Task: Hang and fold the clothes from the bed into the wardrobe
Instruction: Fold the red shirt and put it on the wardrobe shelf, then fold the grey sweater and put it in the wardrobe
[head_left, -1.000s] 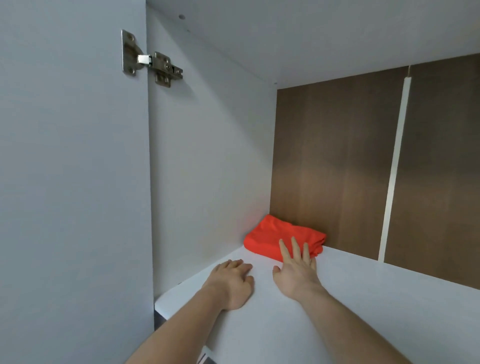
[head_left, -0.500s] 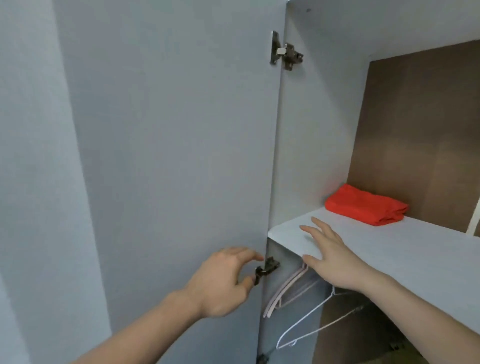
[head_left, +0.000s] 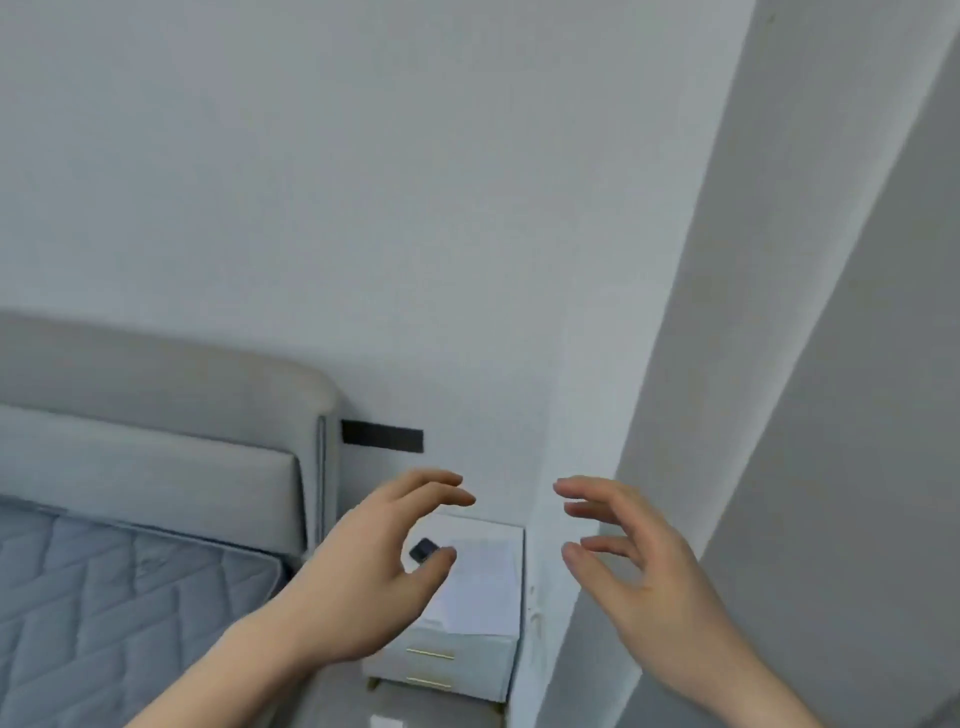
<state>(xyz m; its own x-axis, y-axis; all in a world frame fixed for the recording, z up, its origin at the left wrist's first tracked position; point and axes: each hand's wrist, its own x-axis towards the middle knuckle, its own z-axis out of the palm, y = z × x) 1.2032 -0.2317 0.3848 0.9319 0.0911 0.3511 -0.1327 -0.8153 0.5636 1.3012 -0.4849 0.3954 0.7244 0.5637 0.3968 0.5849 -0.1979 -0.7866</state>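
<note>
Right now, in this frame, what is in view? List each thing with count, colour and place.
bed headboard: one, grey, padded, left against the wall.
mattress: one, blue-grey, quilted, bare, lower left; no clothes visible on the part shown.
nightstand: one, white with two gold drawer handles, between bed and wardrobe panel.
paper: one sheet, white, on the nightstand top.
small dark object: one, on the nightstand; too small to identify.
black strip: one, on the wall beside the headboard.
wardrobe panel: one, grey, right.
left hand: empty, fingers loosely curled.
right hand: empty, fingers loosely curled.

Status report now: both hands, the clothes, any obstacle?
Left hand and right hand open, holding nothing. No clothes in view; bed at left. Nightstand below hands.
</note>
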